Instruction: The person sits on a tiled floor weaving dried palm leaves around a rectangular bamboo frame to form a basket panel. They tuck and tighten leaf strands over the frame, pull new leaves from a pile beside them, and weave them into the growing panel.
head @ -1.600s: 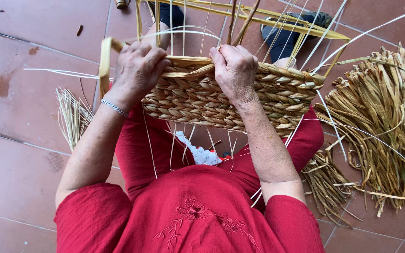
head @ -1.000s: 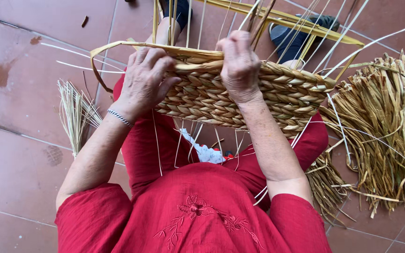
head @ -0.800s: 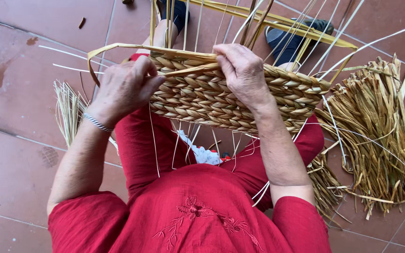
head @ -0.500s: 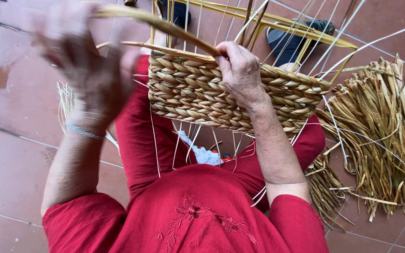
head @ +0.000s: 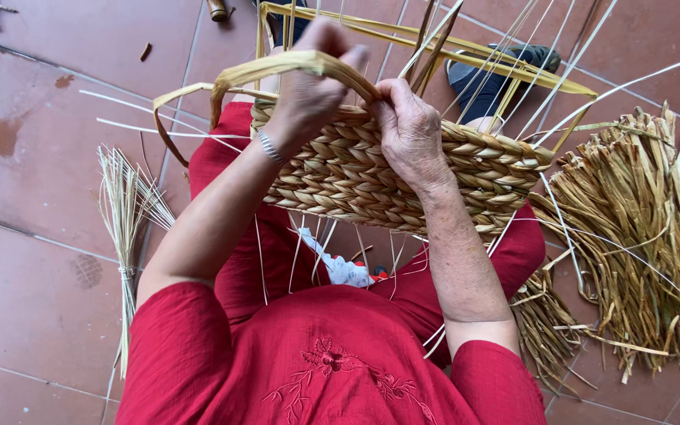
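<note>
A half-woven straw basket (head: 371, 185) rests on my lap, its thin upright stakes sticking out past the rim. My left hand (head: 312, 90) grips a broad flat straw strand (head: 277, 67) that loops up and over the basket's near-left rim. My right hand (head: 411, 130) presses down on the top woven row beside it, fingers curled over the rim. I wear red clothes and a thin bracelet on the left wrist.
A large heap of loose straw (head: 639, 244) lies on the tiled floor at the right. A tied bundle of thin reeds (head: 123, 236) lies at the left. Dark shoes (head: 497, 75) show beyond the basket. A white cloth (head: 340, 267) sits between my knees.
My left hand swung out to the left and up with the flat strand, then came back over the rim. My right hand stayed pressed on the top row.
</note>
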